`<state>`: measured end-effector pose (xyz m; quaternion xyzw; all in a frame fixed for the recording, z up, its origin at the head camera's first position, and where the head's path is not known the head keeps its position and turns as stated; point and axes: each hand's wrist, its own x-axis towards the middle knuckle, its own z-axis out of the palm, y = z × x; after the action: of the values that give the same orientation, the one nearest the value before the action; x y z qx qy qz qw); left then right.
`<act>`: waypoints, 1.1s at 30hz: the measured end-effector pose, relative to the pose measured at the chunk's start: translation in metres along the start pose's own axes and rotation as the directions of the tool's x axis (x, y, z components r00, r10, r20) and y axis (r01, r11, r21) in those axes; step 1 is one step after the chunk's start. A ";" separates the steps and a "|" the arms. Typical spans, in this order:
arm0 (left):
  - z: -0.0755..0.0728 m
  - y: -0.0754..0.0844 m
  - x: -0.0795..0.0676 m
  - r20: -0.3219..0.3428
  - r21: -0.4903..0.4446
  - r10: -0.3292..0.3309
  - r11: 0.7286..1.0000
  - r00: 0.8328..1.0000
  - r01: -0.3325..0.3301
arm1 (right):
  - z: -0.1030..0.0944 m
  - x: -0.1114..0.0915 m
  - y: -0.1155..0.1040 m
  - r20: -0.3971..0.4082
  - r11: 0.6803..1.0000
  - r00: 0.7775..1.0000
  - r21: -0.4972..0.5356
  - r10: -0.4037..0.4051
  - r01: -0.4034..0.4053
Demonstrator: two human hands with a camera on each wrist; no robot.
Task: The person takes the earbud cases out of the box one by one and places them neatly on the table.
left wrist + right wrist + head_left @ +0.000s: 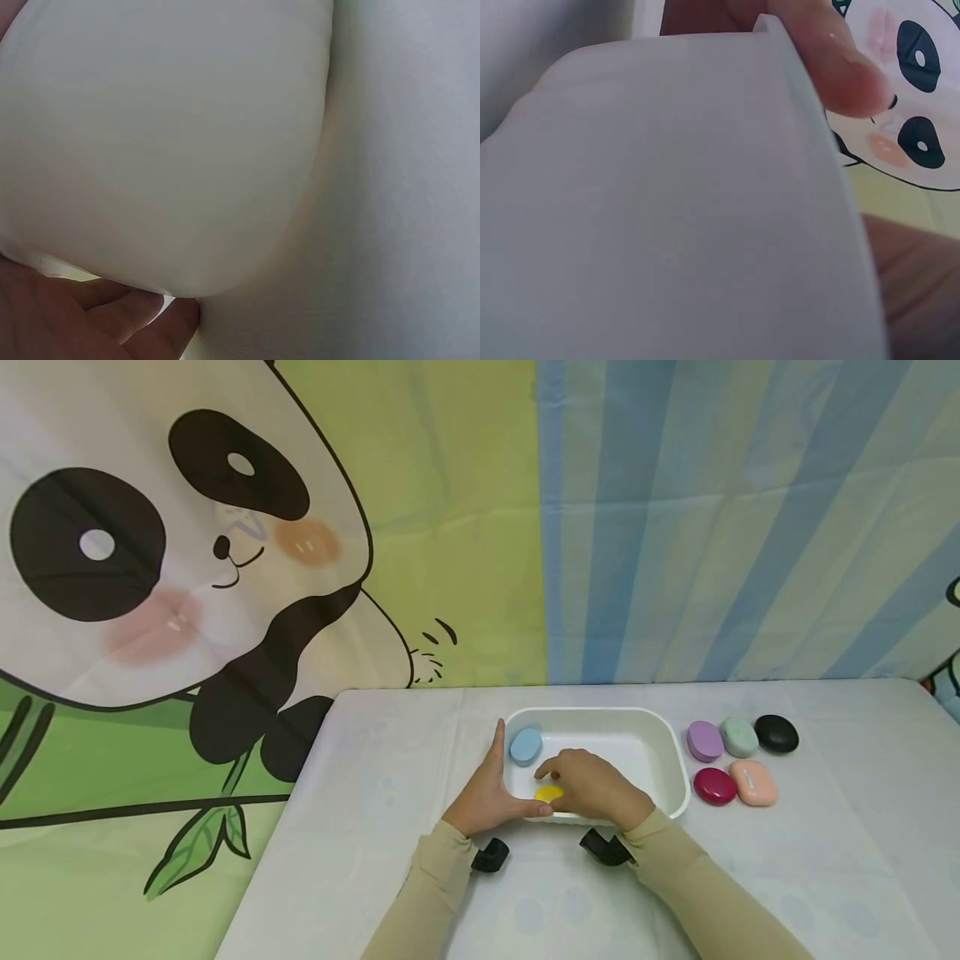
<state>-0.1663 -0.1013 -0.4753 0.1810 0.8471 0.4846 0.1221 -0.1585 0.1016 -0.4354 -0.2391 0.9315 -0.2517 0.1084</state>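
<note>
A white tray (600, 810) stands on the table. At its near left corner is my left hand (487, 789), fingers stretched along the outer left wall and thumb across the front rim. In the left wrist view, fingertips (176, 322) of that hand rest against the tray's outer wall (165, 150). My right hand (600, 785) reaches over the front rim, fingers curled around a yellow rounded piece (549, 792) low in the tray and partly hidden by the hand. Behind it in the tray lies a light blue oval piece (526, 747).
Right of the tray sit a purple piece (705, 741), a mint piece (740, 737), a black piece (776, 734), a dark red piece (715, 786) and a peach rounded-square piece (754, 782). A printed panda curtain (450, 527) hangs behind the table (360, 827).
</note>
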 end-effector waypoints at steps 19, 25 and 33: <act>0.000 0.000 0.000 -0.002 -0.018 0.013 1.000 1.000 -0.013 | -0.001 0.001 0.006 0.007 0.986 0.986 0.004 -0.165 0.165; 0.001 0.000 0.001 -0.008 -0.019 0.014 1.000 1.000 -0.014 | -0.002 0.001 0.008 -0.022 0.983 0.983 -0.027 -0.180 0.180; 0.000 0.002 0.000 -0.009 0.014 -0.017 1.000 1.000 0.017 | -0.010 -0.008 0.006 -0.046 0.982 0.981 -0.052 -0.186 0.184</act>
<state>-0.1656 -0.1002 -0.4738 0.1724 0.8525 0.4784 0.1210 -0.1575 0.1143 -0.4292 -0.3208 0.9134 -0.2446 0.0553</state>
